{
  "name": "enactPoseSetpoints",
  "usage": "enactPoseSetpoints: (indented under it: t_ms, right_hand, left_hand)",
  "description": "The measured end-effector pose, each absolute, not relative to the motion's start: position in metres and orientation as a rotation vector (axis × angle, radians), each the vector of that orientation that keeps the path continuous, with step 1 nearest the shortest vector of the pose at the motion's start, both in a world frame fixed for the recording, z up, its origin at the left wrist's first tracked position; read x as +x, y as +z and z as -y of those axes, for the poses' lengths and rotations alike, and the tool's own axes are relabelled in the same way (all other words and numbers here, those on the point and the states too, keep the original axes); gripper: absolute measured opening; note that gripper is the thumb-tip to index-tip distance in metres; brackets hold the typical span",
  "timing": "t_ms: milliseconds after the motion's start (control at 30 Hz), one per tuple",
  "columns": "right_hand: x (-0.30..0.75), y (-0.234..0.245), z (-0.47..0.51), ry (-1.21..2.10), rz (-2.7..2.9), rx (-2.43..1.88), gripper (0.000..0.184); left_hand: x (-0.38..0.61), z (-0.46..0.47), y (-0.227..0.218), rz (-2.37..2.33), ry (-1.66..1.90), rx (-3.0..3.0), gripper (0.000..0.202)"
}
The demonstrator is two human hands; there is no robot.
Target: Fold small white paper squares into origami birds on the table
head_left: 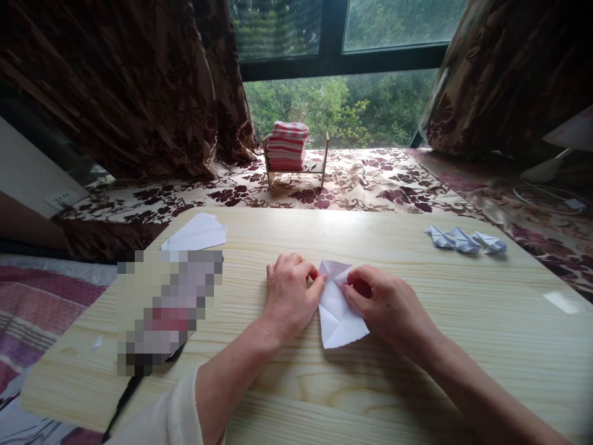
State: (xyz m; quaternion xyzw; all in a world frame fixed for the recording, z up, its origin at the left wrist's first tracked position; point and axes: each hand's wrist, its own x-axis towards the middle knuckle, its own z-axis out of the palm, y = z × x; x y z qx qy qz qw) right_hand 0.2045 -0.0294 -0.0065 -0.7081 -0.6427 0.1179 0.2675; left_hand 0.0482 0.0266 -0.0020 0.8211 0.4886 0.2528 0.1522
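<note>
A small white sheet of paper with crossing crease lines lies at the middle of the wooden table. Its lower edge looks torn and uneven. My left hand pinches the paper's left edge between thumb and forefinger, the other fingers curled. On the opposite side, my right hand grips the right edge in a pinch, with the fingertips partly hidden. Toward the back right sit three folded white paper pieces in a row. More white paper lies at the back left.
A blurred-out object with a black strap lies left of my left arm. Near it is a tiny paper scrap. Beyond the table, a small wooden rack holds folded red-and-white striped cloths on the window ledge.
</note>
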Motion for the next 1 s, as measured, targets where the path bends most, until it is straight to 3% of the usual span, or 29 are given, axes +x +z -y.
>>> enactPoseSetpoints:
  t_ms: [367,1000]
  right_hand:
    - [0.2038,-0.0073,0.0301,0.311,1.747,-1.873,0.010]
    - [0.2034,-0.0062,0.0315,0.292,1.830,-1.790,0.014]
  left_hand:
    - [0.0532,-0.0213,-0.0032,-1.384,0.762,2.458,0.009]
    - [0.0492,-0.0181,-0.0033,-1.260,0.753,2.429,0.004]
